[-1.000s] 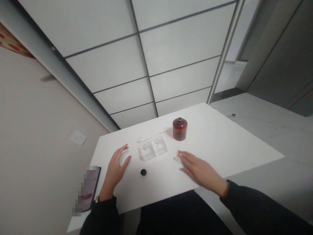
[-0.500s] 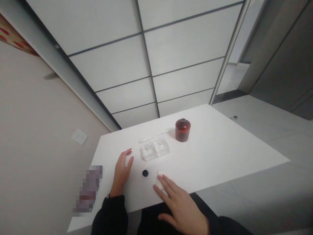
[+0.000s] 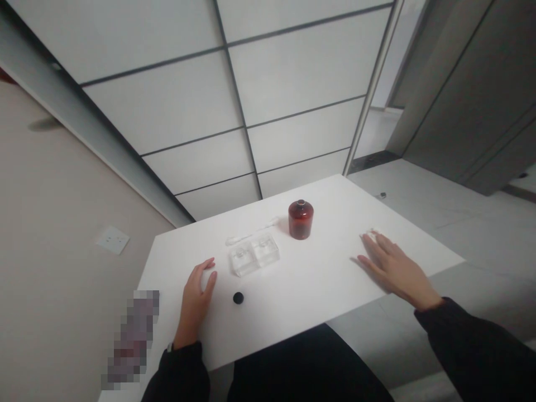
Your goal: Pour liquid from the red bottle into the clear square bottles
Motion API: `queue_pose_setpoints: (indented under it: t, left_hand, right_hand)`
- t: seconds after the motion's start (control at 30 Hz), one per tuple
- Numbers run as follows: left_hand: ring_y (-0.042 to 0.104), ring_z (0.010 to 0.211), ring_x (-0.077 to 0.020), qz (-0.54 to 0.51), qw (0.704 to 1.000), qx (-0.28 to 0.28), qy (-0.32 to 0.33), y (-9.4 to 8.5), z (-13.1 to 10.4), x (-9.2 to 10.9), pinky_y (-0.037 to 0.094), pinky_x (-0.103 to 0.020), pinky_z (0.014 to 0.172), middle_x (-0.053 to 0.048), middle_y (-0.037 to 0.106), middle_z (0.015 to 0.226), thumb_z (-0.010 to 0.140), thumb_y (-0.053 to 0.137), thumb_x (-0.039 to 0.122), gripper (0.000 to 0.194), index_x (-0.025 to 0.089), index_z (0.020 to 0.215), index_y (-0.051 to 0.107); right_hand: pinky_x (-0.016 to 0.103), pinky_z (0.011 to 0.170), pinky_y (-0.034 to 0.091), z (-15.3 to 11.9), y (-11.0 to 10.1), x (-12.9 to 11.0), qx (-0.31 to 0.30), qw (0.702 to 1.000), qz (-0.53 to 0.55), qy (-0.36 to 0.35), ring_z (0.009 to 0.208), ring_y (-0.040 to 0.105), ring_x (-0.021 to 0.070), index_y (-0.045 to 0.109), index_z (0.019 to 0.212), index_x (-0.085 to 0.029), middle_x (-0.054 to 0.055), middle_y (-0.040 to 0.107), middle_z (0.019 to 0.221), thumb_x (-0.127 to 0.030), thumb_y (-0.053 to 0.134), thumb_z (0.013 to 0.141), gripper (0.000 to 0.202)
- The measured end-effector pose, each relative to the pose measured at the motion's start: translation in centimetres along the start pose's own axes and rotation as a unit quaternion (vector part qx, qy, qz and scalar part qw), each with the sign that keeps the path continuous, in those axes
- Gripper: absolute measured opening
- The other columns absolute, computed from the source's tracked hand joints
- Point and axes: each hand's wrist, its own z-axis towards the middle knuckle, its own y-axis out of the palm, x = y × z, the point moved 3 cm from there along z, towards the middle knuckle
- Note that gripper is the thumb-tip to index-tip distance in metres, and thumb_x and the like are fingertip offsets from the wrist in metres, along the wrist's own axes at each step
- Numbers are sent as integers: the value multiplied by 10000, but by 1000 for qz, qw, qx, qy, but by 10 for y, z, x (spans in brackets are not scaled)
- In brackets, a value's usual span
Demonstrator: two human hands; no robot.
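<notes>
My right hand (image 3: 391, 265) lies palm down near the table's right end, its fingers pressing a crumpled white tissue (image 3: 370, 234) against the white tabletop (image 3: 330, 268). Most of the tissue is hidden under the fingers. On the left, my left hand (image 3: 196, 296) rests on its side with thumb and fingers apart and nothing between them. Just right of it lies a small round black disc (image 3: 238, 298). Beyond the disc stands a clear two-part box (image 3: 255, 254) with a round knob on each lid. A reddish-brown glass bottle (image 3: 300, 220) stands upright behind and right of the box.
A thin whitish stick-like thing (image 3: 251, 233) lies behind the box. A blurred-out patch (image 3: 132, 338) covers something at the left edge of the table. A wall with a socket (image 3: 113, 240) borders the left side; white panelled doors (image 3: 301, 89) stand behind.
My right hand has slid the tissue from the near middle of the table far to the right. The left hand stays put beside the disc. The view has shifted slightly right.
</notes>
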Motion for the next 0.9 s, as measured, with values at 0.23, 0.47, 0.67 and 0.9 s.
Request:
queue_pose_setpoints:
  t: [0.23, 0.47, 0.67, 0.9]
  left_hand:
    - [708, 1187, -323, 18, 1000, -5, -22, -2, 2, 5, 551, -521, 1077, -98, 764, 1214, 999, 527, 539, 429, 226, 1255, 669]
    - [714, 1188, -328, 30, 999, -16, -24, -2, 3, 8, 555, -516, 1078, -101, 766, 1223, 996, 528, 521, 423, 221, 1260, 667]
    - [709, 1198, -339, 17, 999, -25, -29, -1, 5, 2, 545, -534, 1093, -110, 760, 1220, 983, 529, 548, 462, 214, 1276, 658]
    - [713, 1189, -333, -7, 999, -42, -30, 10, 1, -4, 555, -556, 1079, -120, 737, 1258, 966, 555, 546, 470, 215, 1287, 646]
  right_hand:
    - [527, 1217, 453, -68, 25, -180, -47, 983, 85, -153, 1558, 390, 335, 215, 1711, -246, 147, 339, 1711, -786, 551, 969, 977]
    - [520, 1248, 400, -78, 15, -182, -107, 965, 139, -193, 1521, 453, 311, 295, 1690, -330, 86, 397, 1687, -800, 627, 920, 961]
    - [839, 1133, 281, -46, -13, 20, -21, 1000, 3, 21, 1521, 370, 501, 360, 1646, -144, 282, 360, 1663, -756, 198, 1057, 864]
    - [659, 1215, 337, 24, 17, 66, -50, 996, -47, 51, 1568, 312, 440, 363, 1607, -49, 317, 346, 1654, -820, 249, 995, 992]
